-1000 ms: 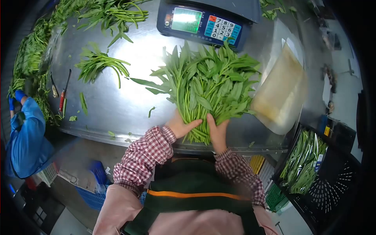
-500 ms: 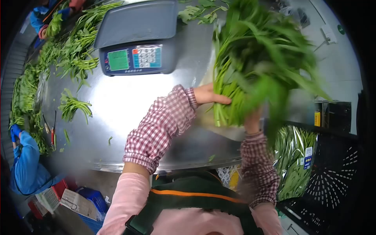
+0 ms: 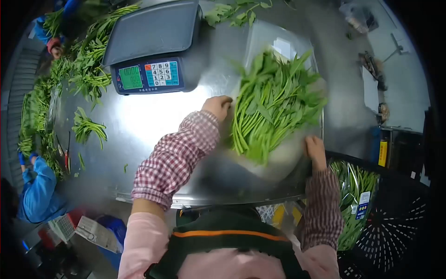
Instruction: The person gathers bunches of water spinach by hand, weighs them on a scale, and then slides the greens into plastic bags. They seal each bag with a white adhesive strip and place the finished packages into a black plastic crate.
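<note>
A bunch of leafy green stalks (image 3: pixel 274 100) lies on a sheet of clear plastic film (image 3: pixel 283 169) on the metal table, leaves to the far side and cut stems towards me. At the left of the stems is my left hand (image 3: pixel 217 108), its fingers curled closed at the film's edge. My right hand (image 3: pixel 317 151) pinches the film's right edge, below and right of the leaves. Neither hand touches the stalks. Beyond the bunch, more clear plastic (image 3: pixel 260 35) carries a white label (image 3: pixel 282 48).
A digital scale (image 3: pixel 148 74) stands at the upper left. Heaped greens (image 3: pixel 90 60) and a small bunch (image 3: pixel 88 129) lie further left. Two co-workers in blue sleeves (image 3: pixel 42 190) are at the left edge. Packed greens (image 3: pixel 355 195) sit in a black crate (image 3: pixel 395 228) at lower right.
The bunch has come down from my hands onto the plastic film. My hands have let go of it and moved apart to the film's two sides. The scale's display now shows zeros.
</note>
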Tool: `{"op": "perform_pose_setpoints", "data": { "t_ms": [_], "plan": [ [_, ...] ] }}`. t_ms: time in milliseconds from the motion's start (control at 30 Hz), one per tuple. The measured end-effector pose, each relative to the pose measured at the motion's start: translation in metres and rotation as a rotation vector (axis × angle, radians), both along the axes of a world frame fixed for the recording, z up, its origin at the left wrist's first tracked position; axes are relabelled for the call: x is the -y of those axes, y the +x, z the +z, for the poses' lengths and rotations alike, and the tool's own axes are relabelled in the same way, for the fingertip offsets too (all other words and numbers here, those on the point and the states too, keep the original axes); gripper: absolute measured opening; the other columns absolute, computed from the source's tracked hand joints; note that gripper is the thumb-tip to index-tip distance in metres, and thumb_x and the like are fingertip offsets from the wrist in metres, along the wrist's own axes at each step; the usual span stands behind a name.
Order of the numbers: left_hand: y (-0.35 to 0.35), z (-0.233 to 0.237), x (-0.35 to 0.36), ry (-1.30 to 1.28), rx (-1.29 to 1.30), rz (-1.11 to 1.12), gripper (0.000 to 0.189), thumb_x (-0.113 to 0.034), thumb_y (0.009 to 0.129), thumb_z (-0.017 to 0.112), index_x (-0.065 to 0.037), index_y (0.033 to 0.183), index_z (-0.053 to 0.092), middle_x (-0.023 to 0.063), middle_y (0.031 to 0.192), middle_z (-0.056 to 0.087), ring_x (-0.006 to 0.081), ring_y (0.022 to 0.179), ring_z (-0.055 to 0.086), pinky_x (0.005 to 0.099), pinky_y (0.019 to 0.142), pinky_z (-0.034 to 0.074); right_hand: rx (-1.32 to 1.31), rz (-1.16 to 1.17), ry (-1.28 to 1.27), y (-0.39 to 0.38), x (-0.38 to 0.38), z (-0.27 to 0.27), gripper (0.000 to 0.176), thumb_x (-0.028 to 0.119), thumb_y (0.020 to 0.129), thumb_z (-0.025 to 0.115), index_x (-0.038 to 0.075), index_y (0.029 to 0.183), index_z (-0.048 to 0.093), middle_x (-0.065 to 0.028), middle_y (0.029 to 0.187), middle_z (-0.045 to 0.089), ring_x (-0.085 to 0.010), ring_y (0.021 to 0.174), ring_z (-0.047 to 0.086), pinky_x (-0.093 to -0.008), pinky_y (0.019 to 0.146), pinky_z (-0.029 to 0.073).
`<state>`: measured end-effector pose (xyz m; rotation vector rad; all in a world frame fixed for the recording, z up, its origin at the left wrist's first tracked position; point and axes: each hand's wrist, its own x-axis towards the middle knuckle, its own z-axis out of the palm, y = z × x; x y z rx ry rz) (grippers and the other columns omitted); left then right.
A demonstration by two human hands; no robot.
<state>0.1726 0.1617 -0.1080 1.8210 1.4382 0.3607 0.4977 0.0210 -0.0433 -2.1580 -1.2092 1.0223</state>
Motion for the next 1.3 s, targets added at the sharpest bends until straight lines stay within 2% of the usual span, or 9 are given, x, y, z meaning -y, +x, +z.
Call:
{"op": "perform_pose_setpoints", "data": {
  "t_ms": [133, 200, 333, 433, 567, 667, 900, 1167, 1300],
  "plan": [
    [0.007, 0.07, 0.004, 0.113, -0.298, -0.493, 0.035, -0.016, 0.077, 0.057, -0.009, 0.111, 0.056, 0.0141, 0.1, 0.061, 0.0317, 0.09, 0.059, 0.0383, 0.08, 0.047, -0.895, 0.079, -0.391, -0.106, 0.074, 0.046, 0.024, 0.026, 0.086, 0.051, 0.003, 0.082, 0.057, -0.0001, 0.069, 0.053, -0.0088, 0.058, 0.048, -0.0229, 0.052, 0.039],
    [0.008, 0.103, 0.012, 0.02, -0.539, -0.87, 0.047, -0.02, 0.073, 0.062, -0.01, 0.117, 0.051, 0.0161, 0.101, 0.06, 0.0321, 0.093, 0.058, 0.0383, 0.081, 0.047, -1.39, -0.686, -0.802, -0.202, 0.069, 0.066, 0.018, 0.023, 0.089, 0.049, 0.005, 0.091, 0.053, 0.0035, 0.064, 0.044, -0.0073, 0.048, 0.037, -0.0203, 0.042, 0.033],
    [-0.063, 0.056, 0.091, 0.126, -0.485, -1.12, 0.069, -0.017, 0.066, 0.067, -0.016, 0.129, 0.038, 0.0151, 0.139, 0.029, 0.0299, 0.127, 0.03, 0.0471, 0.099, 0.033, -1.969, -1.109, -0.659, -0.267, 0.059, 0.006, 0.018, 0.023, 0.089, 0.048, 0.007, 0.082, 0.051, 0.0014, 0.063, 0.046, -0.0083, 0.048, 0.039, -0.0204, 0.043, 0.036],
    [-0.09, 0.002, 0.124, 0.614, -0.313, -0.89, 0.077, -0.013, 0.07, 0.063, -0.02, 0.136, 0.025, 0.0126, 0.145, 0.015, 0.0297, 0.132, 0.021, 0.0526, 0.103, 0.024, -2.072, -0.34, -0.761, -0.259, 0.069, 0.037, 0.021, 0.024, 0.089, 0.046, 0.007, 0.076, 0.049, -0.0001, 0.06, 0.044, -0.0108, 0.046, 0.039, -0.0216, 0.045, 0.038],
    [-0.093, 0.049, 0.13, 0.503, -0.477, -0.897, 0.079, -0.015, 0.073, 0.061, -0.023, 0.139, 0.018, 0.0122, 0.143, 0.018, 0.0302, 0.132, 0.017, 0.0516, 0.107, 0.015, 0.473, 0.772, 0.684, -0.219, -0.018, 0.022, 0.043, 0.038, 0.092, 0.04, 0.001, 0.11, 0.054, -0.019, 0.11, 0.054, -0.0319, 0.096, 0.052, -0.0397, 0.082, 0.041],
    [-0.12, 0.073, 0.165, 0.516, -0.511, -0.305, 0.08, -0.017, 0.074, 0.066, -0.019, 0.138, 0.018, 0.0145, 0.138, 0.026, 0.0327, 0.129, 0.024, 0.0501, 0.105, 0.022, -0.091, 0.724, 0.006, -0.203, -0.029, -0.034, 0.048, 0.04, 0.091, 0.039, 0.006, 0.125, 0.046, -0.0226, 0.125, 0.044, -0.0352, 0.112, 0.044, -0.0401, 0.096, 0.032],
    [-0.088, -0.017, 0.192, -0.678, 0.947, 0.88, 0.069, -0.013, 0.074, 0.069, 0.001, 0.128, 0.029, 0.0149, 0.12, 0.047, 0.0298, 0.108, 0.049, 0.0438, 0.086, 0.044, -0.218, 0.853, 0.047, -0.24, 0.001, -0.015, 0.074, 0.046, 0.084, 0.05, 0.006, 0.139, 0.019, -0.0252, 0.125, 0.042, -0.0356, 0.114, 0.044, -0.0362, 0.098, 0.032],
    [-0.086, 0.029, 0.164, -0.666, 0.65, 0.213, 0.063, -0.029, 0.083, 0.06, -0.001, 0.131, 0.032, 0.0131, 0.11, 0.058, 0.0215, 0.084, 0.058, 0.0333, 0.067, 0.048, 0.243, 0.879, 0.144, -0.202, 0.017, 0.061, 0.084, 0.019, 0.072, 0.065, 0.022, 0.14, 0.016, -0.0196, 0.099, 0.049, -0.0348, 0.09, 0.052, -0.0417, 0.076, 0.044],
    [-0.023, 0.009, 0.082, 0.102, 0.229, -0.217, 0.04, -0.028, 0.079, 0.063, -0.007, 0.112, 0.054, 0.0106, 0.093, 0.062, 0.0218, 0.078, 0.059, 0.032, 0.066, 0.048, 0.214, 0.449, 0.167, -0.135, 0.065, 0.11, 0.084, 0.005, 0.064, 0.071, 0.015, 0.136, 0.03, -0.0181, 0.113, 0.051, -0.0319, 0.105, 0.051, -0.0369, 0.088, 0.043]
  ]
}}
